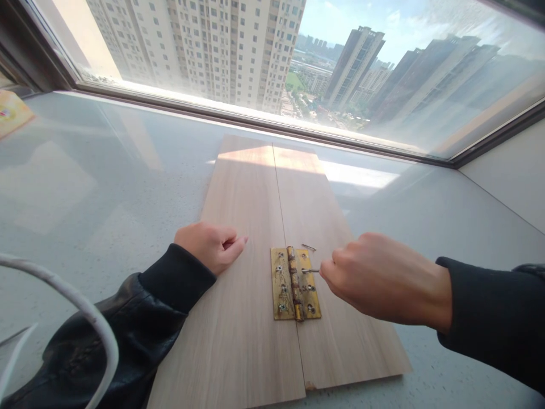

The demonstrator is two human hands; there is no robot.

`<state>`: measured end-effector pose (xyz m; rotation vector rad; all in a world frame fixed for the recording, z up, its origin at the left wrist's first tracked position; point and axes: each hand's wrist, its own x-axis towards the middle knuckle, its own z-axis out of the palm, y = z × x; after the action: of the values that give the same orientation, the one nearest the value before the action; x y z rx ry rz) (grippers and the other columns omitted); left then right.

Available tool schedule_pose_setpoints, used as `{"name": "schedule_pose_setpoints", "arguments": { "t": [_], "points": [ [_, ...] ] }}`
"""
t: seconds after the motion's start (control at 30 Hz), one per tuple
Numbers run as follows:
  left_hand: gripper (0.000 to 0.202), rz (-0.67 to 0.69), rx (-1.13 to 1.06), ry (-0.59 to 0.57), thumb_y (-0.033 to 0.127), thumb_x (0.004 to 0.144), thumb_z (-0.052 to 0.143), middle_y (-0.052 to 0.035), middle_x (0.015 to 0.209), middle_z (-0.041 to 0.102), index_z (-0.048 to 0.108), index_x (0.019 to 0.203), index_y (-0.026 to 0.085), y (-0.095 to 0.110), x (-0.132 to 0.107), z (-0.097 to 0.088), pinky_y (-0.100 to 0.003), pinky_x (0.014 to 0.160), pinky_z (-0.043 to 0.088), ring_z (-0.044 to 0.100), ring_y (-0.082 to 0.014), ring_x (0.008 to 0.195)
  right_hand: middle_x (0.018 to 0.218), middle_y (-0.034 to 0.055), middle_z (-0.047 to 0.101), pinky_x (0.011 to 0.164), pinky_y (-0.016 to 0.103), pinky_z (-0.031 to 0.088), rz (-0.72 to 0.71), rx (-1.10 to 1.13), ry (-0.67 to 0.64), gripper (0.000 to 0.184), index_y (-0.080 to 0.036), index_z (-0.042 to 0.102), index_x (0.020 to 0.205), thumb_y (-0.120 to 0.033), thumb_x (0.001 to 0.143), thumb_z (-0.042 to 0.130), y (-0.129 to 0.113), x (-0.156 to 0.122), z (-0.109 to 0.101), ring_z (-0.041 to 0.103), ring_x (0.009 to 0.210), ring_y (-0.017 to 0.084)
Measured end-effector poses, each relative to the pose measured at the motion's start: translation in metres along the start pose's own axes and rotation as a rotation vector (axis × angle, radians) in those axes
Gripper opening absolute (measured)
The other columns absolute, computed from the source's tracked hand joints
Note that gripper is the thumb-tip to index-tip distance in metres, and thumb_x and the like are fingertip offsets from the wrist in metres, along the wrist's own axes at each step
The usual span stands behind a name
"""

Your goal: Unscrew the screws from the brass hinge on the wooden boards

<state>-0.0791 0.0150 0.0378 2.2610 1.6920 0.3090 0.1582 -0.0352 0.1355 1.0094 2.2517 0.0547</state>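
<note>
A worn brass butt hinge (pixel 292 284) lies unfolded across the seam between two pale wooden boards. Screws show in its left leaf, and heads or holes are visible on the right leaf. My right hand (pixel 378 278) is closed around a screwdriver (pixel 314 271); its handle is hidden in my fist, and the thin metal shaft reaches a hole in the right leaf. A loose screw (pixel 309 247) lies just above that leaf. My left hand (pixel 210 245) rests, fingers curled and nothing visible in them, on the left board (pixel 238 193), apart from the hinge.
The right board (pixel 306 193) lies beside the left one on a speckled white sill (pixel 162 187). A white cable (pixel 97 324) loops at lower left. A yellow packet (pixel 15 113) sits at far left. The window frame (pixel 255 123) runs behind the boards.
</note>
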Motion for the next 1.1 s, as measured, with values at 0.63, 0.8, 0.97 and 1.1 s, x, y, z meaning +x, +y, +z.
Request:
{"name": "schedule_pose_setpoints", "arguments": {
  "t": [0.63,0.8,0.97,1.1],
  "points": [
    [0.047,0.016,-0.026,0.063,0.052,0.083,0.042,0.0013,0.049,0.036,0.036,0.051,0.018,-0.003,0.0,0.006,-0.031,0.055,0.02,0.028,-0.0125,0.052,0.051,-0.0006,0.044,0.048,0.028,0.028,0.408,0.874,-0.316,0.022,-0.016,0.061,0.061,-0.021,0.078,0.047,0.019,0.022,-0.012,0.035,0.044,0.01],
    [0.047,0.018,-0.019,0.057,0.051,0.084,0.043,0.0013,0.05,0.037,0.036,0.051,0.018,-0.001,-0.001,0.004,-0.031,0.055,0.02,0.029,-0.0126,0.052,0.052,0.0022,0.045,0.052,0.032,0.024,0.281,0.532,-0.071,0.031,-0.017,0.052,0.051,-0.024,0.081,0.05,0.009,0.015,-0.007,0.029,0.049,0.011],
    [0.048,0.017,-0.002,0.071,0.052,0.084,0.042,0.001,0.049,0.039,0.035,0.05,0.019,-0.001,-0.001,0.005,-0.031,0.055,0.02,0.029,-0.0129,0.052,0.057,0.0052,0.058,0.049,0.031,0.016,-0.006,0.041,0.041,0.027,-0.017,0.061,0.06,-0.012,0.082,0.045,0.003,0.004,-0.003,0.032,0.045,0.011],
    [0.048,0.027,-0.015,0.067,0.052,0.084,0.041,0.0008,0.049,0.04,0.034,0.05,0.019,-0.002,0.0,0.006,-0.031,0.055,0.02,0.029,-0.0127,0.051,0.061,0.0052,0.061,0.051,0.031,0.016,-0.179,-0.1,0.054,0.026,-0.016,0.062,0.065,-0.001,0.077,0.045,-0.003,0.001,-0.005,0.038,0.047,0.011]
  ]
}}
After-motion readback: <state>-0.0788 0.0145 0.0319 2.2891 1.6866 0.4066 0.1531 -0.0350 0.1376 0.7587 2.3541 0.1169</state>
